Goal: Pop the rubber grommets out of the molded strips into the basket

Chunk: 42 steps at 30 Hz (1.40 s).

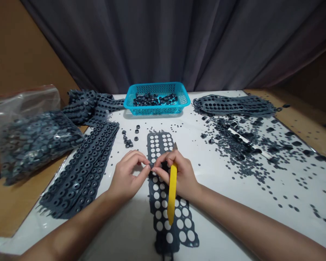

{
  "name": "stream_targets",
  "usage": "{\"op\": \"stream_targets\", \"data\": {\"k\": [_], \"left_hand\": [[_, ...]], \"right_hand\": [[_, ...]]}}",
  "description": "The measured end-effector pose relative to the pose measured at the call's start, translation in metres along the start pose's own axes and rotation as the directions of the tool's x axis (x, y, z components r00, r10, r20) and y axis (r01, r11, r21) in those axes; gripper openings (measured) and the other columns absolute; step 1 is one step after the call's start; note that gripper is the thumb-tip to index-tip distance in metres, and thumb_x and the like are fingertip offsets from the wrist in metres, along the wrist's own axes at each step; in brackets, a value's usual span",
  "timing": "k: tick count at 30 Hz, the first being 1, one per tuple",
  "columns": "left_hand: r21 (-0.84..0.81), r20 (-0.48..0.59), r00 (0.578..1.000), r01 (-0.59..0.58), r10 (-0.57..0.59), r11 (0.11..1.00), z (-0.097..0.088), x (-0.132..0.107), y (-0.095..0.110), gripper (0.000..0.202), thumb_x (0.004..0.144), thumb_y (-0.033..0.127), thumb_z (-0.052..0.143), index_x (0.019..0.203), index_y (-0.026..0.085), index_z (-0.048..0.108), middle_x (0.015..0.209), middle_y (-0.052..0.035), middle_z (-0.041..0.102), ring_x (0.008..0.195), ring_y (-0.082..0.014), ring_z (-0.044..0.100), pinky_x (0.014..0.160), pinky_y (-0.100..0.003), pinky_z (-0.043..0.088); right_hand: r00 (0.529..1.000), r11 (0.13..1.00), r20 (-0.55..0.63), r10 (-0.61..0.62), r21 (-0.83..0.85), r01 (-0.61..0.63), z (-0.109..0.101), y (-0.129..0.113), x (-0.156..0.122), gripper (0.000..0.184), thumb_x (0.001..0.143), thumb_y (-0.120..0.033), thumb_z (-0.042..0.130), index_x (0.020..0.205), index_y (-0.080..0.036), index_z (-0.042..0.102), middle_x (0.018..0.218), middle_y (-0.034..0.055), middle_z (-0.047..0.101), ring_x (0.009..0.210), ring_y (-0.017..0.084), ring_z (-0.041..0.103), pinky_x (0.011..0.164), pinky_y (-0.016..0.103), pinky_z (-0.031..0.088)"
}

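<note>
My left hand (129,174) is closed in a pinch on a small black rubber part (151,165), mostly hidden by the fingertips. My right hand (179,172) is closed around a slim yellow tool (172,195) with a dark pointed tip; whether it is a knife or tweezers cannot be made out. The right thumb and forefinger meet the left fingertips at the small part. Beneath both hands lie black rubber strips (159,247) with rows of round holes, white table showing through them.
A blue basket (129,103) at the back holds black parts. Left are ring-studded rubber strips (78,174) and a clear bag (40,141) of parts. Several loose parts (128,143) lie near the strips. Right are a strip bundle (233,105) and scattered black discs (239,156).
</note>
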<state>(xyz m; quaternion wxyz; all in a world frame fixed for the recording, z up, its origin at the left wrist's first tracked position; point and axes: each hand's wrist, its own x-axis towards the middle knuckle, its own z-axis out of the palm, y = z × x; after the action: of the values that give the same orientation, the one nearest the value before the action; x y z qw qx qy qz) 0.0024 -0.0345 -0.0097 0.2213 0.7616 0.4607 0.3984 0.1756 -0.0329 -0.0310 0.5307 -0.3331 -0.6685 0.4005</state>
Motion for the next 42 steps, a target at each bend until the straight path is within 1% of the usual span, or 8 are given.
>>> {"op": "stream_targets", "data": {"k": [7,17,24,27,29,35,38,42], "left_hand": [[0.033,0.069,0.997,-0.019,0.017,0.999,0.0,-0.001,-0.003,0.006,0.082,0.016,0.055,0.08,0.02,0.058,0.076,-0.0035,0.06,0.075,-0.0181,0.053,0.069,-0.028,0.04],[-0.027,0.077,0.996,0.049,-0.047,0.998,0.003,-0.004,-0.003,0.006,0.083,0.017,0.055,0.079,0.02,0.057,0.076,-0.0023,0.059,0.075,-0.0164,0.053,0.068,-0.026,0.039],[-0.091,0.164,0.982,0.107,-0.091,0.99,0.0,-0.001,-0.007,0.004,0.084,0.02,0.055,0.08,0.019,0.057,0.077,-0.0023,0.058,0.074,-0.0165,0.052,0.068,-0.027,0.039],[-0.069,0.22,0.972,0.105,-0.087,0.992,-0.001,0.002,-0.006,0.005,0.086,0.021,0.051,0.083,0.02,0.055,0.08,-0.0024,0.057,0.076,-0.0167,0.052,0.071,-0.027,0.039],[-0.007,0.232,0.97,0.083,-0.079,0.997,-0.001,0.002,-0.005,0.007,0.087,0.021,0.048,0.081,0.02,0.052,0.078,-0.0019,0.055,0.076,-0.017,0.051,0.071,-0.028,0.038],[0.196,0.135,0.99,0.0,-0.027,0.981,0.006,-0.003,-0.003,0.019,0.088,0.018,0.041,0.069,0.02,0.043,0.068,-0.0011,0.05,0.071,-0.0184,0.046,0.067,-0.03,0.032],[0.206,0.084,0.996,0.002,-0.02,0.979,0.009,-0.006,-0.002,0.021,0.089,0.019,0.04,0.068,0.021,0.042,0.066,-0.001,0.048,0.07,-0.0183,0.045,0.066,-0.03,0.031],[0.129,0.076,0.997,0.013,-0.023,0.992,0.01,-0.007,-0.001,0.021,0.091,0.02,0.04,0.071,0.019,0.046,0.068,-0.0008,0.05,0.071,-0.0168,0.046,0.067,-0.029,0.033]], "right_hand": [[0.999,0.999,0.003,-0.039,-0.021,0.039,-0.002,-0.001,0.002,0.033,0.079,-0.016,0.06,0.078,-0.025,0.028,0.086,0.0011,0.065,0.078,0.016,0.061,0.073,0.034,0.047],[0.999,1.0,-0.037,0.027,-0.005,-0.028,-0.001,0.0,0.0,0.04,0.078,-0.019,0.066,0.073,-0.025,0.027,0.075,-0.002,0.065,0.066,0.014,0.061,0.064,0.031,0.048],[0.994,1.0,0.111,-0.013,-0.026,0.016,-0.008,0.001,0.006,0.033,0.084,-0.022,0.06,0.073,-0.025,0.028,0.076,-0.002,0.06,0.061,0.012,0.053,0.058,0.028,0.046],[0.979,0.997,0.198,-0.05,-0.043,0.059,-0.01,0.003,0.009,0.029,0.087,-0.021,0.054,0.074,-0.025,0.028,0.078,-0.0011,0.056,0.067,0.012,0.053,0.061,0.029,0.046],[0.976,0.995,0.208,-0.068,-0.057,0.081,-0.008,0.004,0.008,0.026,0.088,-0.019,0.05,0.075,-0.024,0.029,0.079,-0.0005,0.054,0.071,0.013,0.054,0.063,0.029,0.045],[0.991,0.992,0.124,-0.051,-0.105,0.064,0.008,0.001,-0.003,0.025,0.089,-0.014,0.045,0.075,-0.024,0.027,0.079,-0.0001,0.051,0.077,0.015,0.054,0.065,0.029,0.044],[0.997,0.994,0.074,-0.014,-0.109,0.023,0.013,-0.002,-0.007,0.026,0.088,-0.014,0.046,0.076,-0.024,0.026,0.079,-0.0001,0.051,0.076,0.015,0.054,0.066,0.028,0.044],[0.999,0.993,0.024,-0.029,-0.11,0.032,0.015,-0.005,-0.01,0.027,0.088,-0.013,0.048,0.076,-0.025,0.026,0.08,-0.0004,0.055,0.073,0.013,0.054,0.065,0.026,0.044]]}}
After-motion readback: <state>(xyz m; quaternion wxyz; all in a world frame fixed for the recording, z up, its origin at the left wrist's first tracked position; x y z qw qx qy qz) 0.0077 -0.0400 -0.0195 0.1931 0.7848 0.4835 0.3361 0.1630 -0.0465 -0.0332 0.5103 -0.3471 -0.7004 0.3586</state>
